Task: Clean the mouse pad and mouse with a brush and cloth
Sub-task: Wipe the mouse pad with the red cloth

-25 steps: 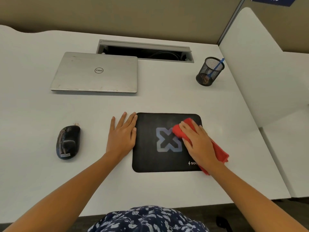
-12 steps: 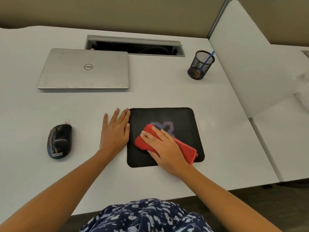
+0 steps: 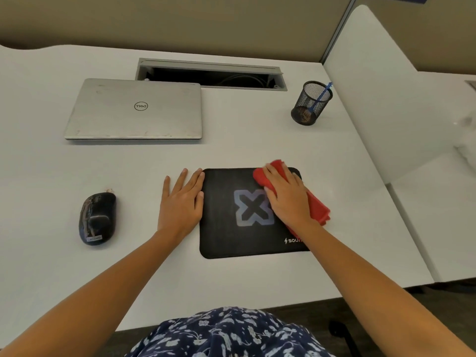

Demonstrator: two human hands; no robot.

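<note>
A black mouse pad [image 3: 226, 228] with a pale X logo lies on the white desk in front of me. My right hand [image 3: 287, 199] presses a folded red cloth [image 3: 318, 210] flat onto the pad's far right corner. My left hand [image 3: 181, 202] lies flat on the desk, fingers spread, its fingertips touching the pad's left edge. A black mouse [image 3: 97, 219] sits on the desk well to the left of that hand. A blue brush [image 3: 320, 95] stands in the mesh cup at the back right.
A closed silver laptop [image 3: 134, 109] lies at the back left. Behind it is an open cable tray [image 3: 210, 73] set into the desk. A black mesh pen cup [image 3: 310, 104] stands back right. A white partition [image 3: 381, 104] borders the desk's right side.
My right hand has slid the red cloth from the pad's near left area up to its far right corner. The left hand has stayed in place.
</note>
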